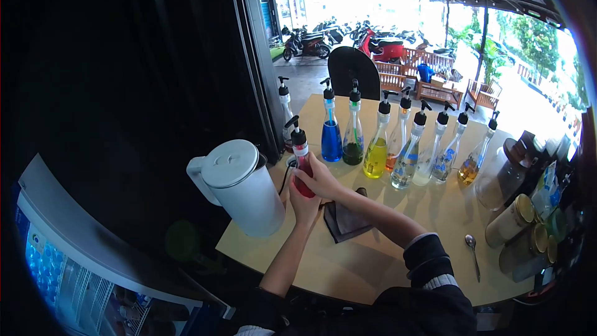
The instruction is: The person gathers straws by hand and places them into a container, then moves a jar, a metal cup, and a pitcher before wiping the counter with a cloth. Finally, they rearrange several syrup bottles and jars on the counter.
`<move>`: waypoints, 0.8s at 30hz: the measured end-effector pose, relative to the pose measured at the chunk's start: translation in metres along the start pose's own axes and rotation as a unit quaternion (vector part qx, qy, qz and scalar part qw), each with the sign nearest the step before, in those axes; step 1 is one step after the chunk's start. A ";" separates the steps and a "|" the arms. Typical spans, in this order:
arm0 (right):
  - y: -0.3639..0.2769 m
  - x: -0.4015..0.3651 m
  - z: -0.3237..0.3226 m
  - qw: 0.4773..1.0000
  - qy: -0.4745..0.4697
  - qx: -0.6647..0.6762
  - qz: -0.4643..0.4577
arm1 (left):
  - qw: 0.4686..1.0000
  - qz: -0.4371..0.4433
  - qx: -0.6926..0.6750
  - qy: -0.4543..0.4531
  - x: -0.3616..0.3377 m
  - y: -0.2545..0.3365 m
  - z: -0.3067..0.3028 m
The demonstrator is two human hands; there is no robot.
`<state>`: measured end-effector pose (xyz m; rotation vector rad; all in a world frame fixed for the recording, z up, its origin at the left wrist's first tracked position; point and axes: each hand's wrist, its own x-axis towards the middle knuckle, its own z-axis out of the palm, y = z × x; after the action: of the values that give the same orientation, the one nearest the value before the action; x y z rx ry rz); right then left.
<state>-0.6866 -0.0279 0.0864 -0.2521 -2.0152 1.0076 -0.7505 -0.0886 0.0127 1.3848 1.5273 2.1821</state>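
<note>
With both forearms extended over the worktop [385,255], right hand [321,178] fingers wrap the red pump bottle [302,168] and left hand [304,206] fingers close around its base.

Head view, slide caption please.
Left hand and right hand hold a red pump bottle beside a white kettle, coloured bottles behind.

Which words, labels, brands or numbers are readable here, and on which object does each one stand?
No text is readable in this view.
Blue print on the clear plastic pump bottle: too small and blurred.
White and blue packet at the right edge: blurred.
Red-filled pump bottle, held by the left hand and right hand: no label shows.
</note>
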 end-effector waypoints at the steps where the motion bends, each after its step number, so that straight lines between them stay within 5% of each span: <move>1: 0.002 0.000 -0.005 0.997 -0.049 0.053 0.021 | 0.999 0.019 0.026 0.029 -0.001 -0.002 0.000; 2: 0.010 0.002 -0.014 0.997 -0.048 0.053 0.019 | 0.999 0.020 0.025 0.029 -0.003 -0.004 0.000; 4: 0.023 0.016 -0.033 0.933 -0.101 0.301 0.169 | 0.996 -0.069 -0.050 0.024 -0.004 0.006 0.001; 6: 0.025 0.024 -0.036 0.902 -0.053 0.401 0.152 | 0.996 -0.077 -0.025 0.040 -0.003 0.010 0.002; 9: 0.070 0.059 -0.028 0.961 -0.002 0.174 0.214 | 0.995 -0.087 -0.001 0.043 -0.003 0.006 0.000; 12: 0.119 0.100 -0.008 0.996 0.000 -0.021 0.084 | 0.995 -0.070 0.061 0.045 0.000 0.020 -0.003; 13: 0.178 0.129 0.005 0.964 -0.005 0.156 0.215 | 0.995 -0.074 0.060 0.041 -0.001 0.012 -0.003; 14: 0.210 0.156 0.011 0.983 0.047 0.044 0.172 | 0.995 -0.070 0.060 0.044 -0.002 0.005 -0.003; 16: 0.166 0.173 0.004 0.973 0.063 -0.202 0.095 | 0.993 -0.104 0.038 0.026 -0.002 -0.005 -0.003; 24: 0.140 0.190 0.027 0.989 0.105 -0.047 0.097 | 0.996 -0.041 0.080 0.023 0.001 0.005 -0.007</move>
<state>-0.8502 0.1447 0.0894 -0.5903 -1.8726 0.9608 -0.7543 -0.0951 0.0172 1.2992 1.7772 2.0974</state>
